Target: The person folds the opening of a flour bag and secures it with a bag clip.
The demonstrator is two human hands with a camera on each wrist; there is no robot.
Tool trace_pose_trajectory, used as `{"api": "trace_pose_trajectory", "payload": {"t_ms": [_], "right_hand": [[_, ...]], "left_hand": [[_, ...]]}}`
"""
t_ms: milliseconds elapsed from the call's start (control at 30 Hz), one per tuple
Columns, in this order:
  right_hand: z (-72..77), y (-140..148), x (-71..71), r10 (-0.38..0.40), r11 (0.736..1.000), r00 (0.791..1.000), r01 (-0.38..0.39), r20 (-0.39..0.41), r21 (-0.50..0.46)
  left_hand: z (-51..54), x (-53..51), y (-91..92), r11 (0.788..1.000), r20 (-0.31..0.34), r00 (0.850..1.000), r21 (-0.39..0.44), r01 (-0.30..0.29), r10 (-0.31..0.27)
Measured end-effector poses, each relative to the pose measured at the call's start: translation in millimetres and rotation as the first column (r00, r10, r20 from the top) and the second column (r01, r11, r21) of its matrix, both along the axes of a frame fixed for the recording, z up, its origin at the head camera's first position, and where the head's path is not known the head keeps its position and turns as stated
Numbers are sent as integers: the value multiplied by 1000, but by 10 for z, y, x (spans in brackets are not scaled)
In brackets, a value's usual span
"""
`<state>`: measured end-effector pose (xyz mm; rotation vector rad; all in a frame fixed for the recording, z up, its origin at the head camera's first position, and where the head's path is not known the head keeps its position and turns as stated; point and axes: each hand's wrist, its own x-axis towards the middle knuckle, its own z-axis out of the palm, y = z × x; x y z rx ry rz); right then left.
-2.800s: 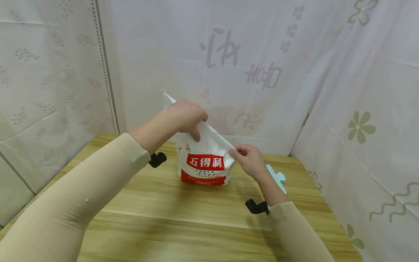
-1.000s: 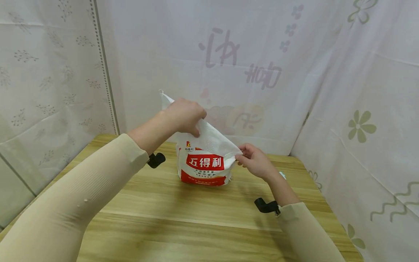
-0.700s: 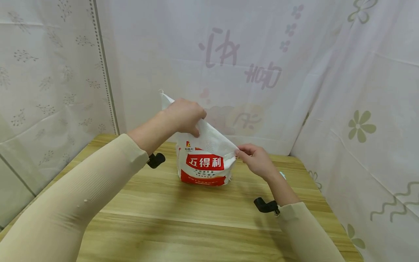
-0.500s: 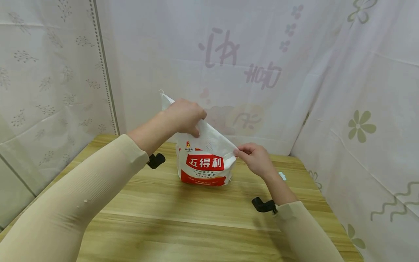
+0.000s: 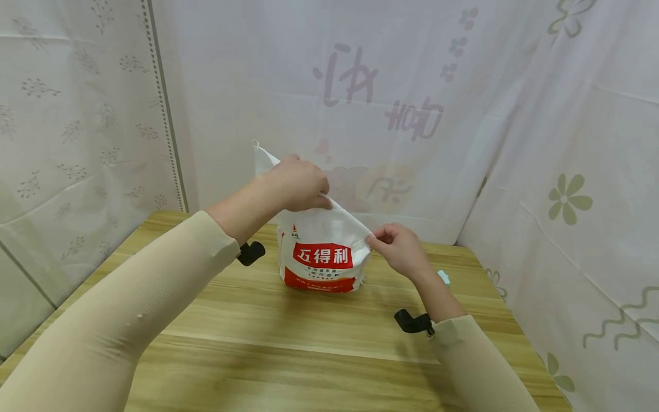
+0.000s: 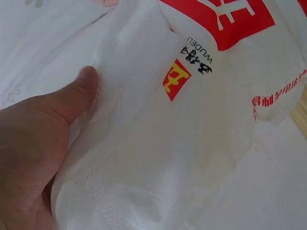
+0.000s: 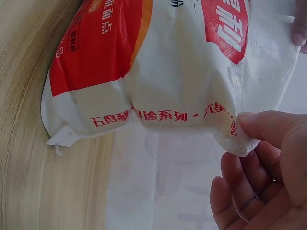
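A white bag with red panels and printed characters [image 5: 322,256] stands upright on the wooden table, its top edge slanting down to the right. My left hand [image 5: 298,182] grips that top edge near its middle; in the left wrist view the thumb of the left hand [image 6: 33,139] lies on the white bag [image 6: 158,143] and its fingers are hidden behind. Thumb and fingers of my right hand [image 5: 399,249] pinch the bag's upper right corner, which the right wrist view shows close up, with the right hand [image 7: 268,172] beside the bag [image 7: 177,81].
A light-blue object [image 5: 444,278] lies on the table [image 5: 288,349] behind the right forearm, partly hidden. Patterned white curtains [image 5: 216,103] surround the table at the back and both sides. A black mount [image 5: 412,321] is on the right wrist and another [image 5: 251,253] on the left.
My left hand has shifted slightly right along the bag's top edge. The right hand moved right from its earliest position, then slightly back left, with its pinch adjusted at the corner.
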<state>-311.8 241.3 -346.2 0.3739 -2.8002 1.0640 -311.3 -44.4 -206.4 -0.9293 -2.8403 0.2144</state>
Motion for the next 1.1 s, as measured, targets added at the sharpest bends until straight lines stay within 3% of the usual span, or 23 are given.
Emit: {"api": "trace_pose_trajectory", "payload": {"t_ms": [367,500,800,1100], "right_hand": [[61,-88,27,102,994,994,-104,-39,-36],[78,-140,28,98,994,994,-100,-54,-48],[110,-212,-11,39,999,997,-39,-65,-3],[125,-226,-10,29,1000,998,-29,-48,10]], "left_hand": [[-28,-20,38,999,8,999,25,35,-35],[-35,-17,53,998,17,998,25,53,-54],[-40,-7,107,999,36,999,19,31,-31],[-79,-10,160,999,42,998,18,35,-36]]}}
